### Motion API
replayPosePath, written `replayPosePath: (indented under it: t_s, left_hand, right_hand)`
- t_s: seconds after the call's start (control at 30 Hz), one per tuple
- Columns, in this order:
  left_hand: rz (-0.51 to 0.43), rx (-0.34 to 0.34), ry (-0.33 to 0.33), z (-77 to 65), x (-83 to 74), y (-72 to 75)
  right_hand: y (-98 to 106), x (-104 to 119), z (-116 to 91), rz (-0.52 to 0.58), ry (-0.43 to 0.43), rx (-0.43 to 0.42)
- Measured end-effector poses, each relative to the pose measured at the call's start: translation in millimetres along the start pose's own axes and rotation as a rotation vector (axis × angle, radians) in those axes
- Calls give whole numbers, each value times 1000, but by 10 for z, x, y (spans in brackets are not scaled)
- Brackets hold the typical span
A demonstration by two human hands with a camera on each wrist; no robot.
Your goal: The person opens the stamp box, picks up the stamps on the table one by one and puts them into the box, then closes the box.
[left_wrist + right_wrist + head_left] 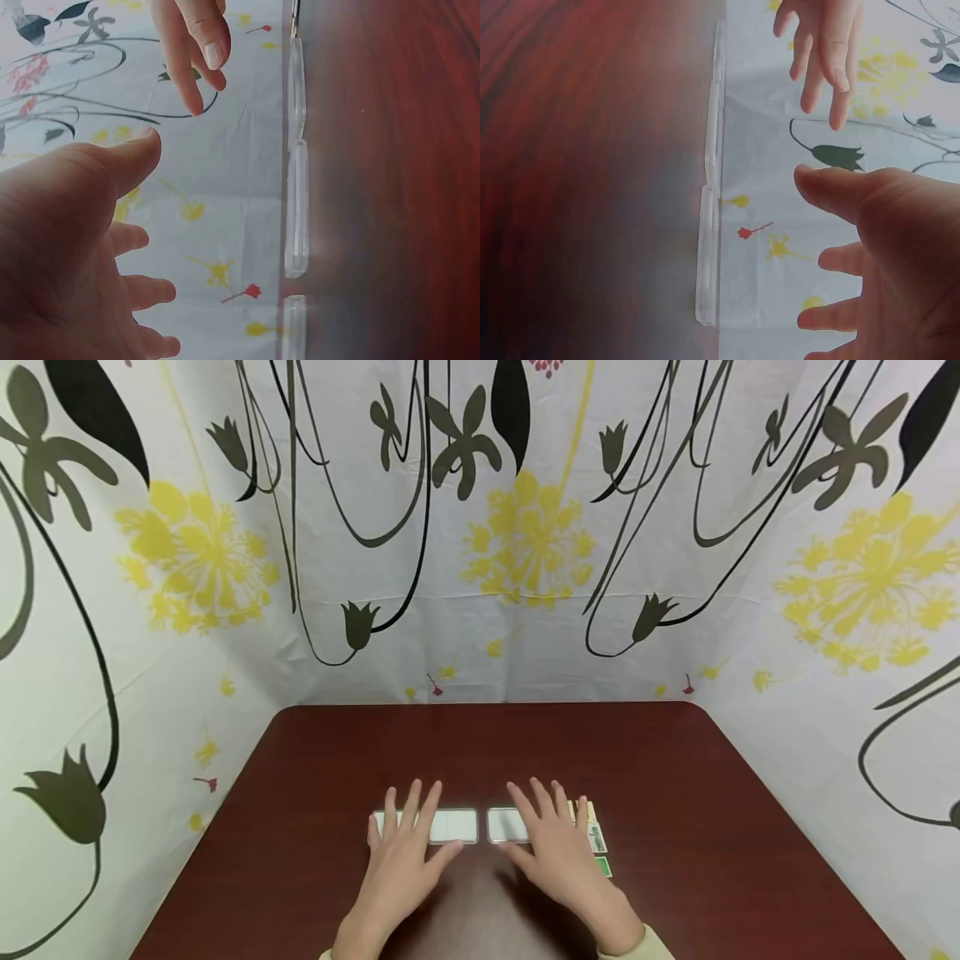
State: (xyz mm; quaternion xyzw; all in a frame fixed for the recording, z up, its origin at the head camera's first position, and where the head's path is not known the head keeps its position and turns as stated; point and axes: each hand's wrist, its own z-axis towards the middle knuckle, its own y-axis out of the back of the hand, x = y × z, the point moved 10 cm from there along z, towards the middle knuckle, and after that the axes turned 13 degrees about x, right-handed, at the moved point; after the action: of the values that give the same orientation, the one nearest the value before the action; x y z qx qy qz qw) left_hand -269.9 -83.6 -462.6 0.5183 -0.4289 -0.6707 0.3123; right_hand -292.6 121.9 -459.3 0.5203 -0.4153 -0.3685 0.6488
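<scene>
My left hand is held over the table with its fingers straight and spread, overlapping flat white cases with clear rims in the head view. One case shows beside its index finger. The right hand is likewise spread, holding nothing, its fingers partly covering another case. Printed paper pieces, yellowish and green, lie by its outer side, partly hidden under it. In the left wrist view, a clear case is seen edge-on; the right wrist view shows a similar case.
The dark red-brown table has rounded far corners. A white cloth with printed flowers and stems hangs behind it and along both sides. A small green piece lies just nearer than the other printed papers.
</scene>
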Motion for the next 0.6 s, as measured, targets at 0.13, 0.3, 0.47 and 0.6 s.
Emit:
replayPosePath:
  t_s: [0.13,0.3,0.47,0.6]
  left_hand:
    - [28,-16,-34,6,-59,94]
    - [55,-17,-74,51,-126,190]
    - [79,46,-120,108,-223,125]
    - [96,94,-161,154,-326,35]
  right_hand:
    - [52,-9,8,-4,28,14]
    - [151,-25,48,-31,84,13]
    - [179,-73,26,-49,128,19]
    - [159,-118,1,-72,173,11]
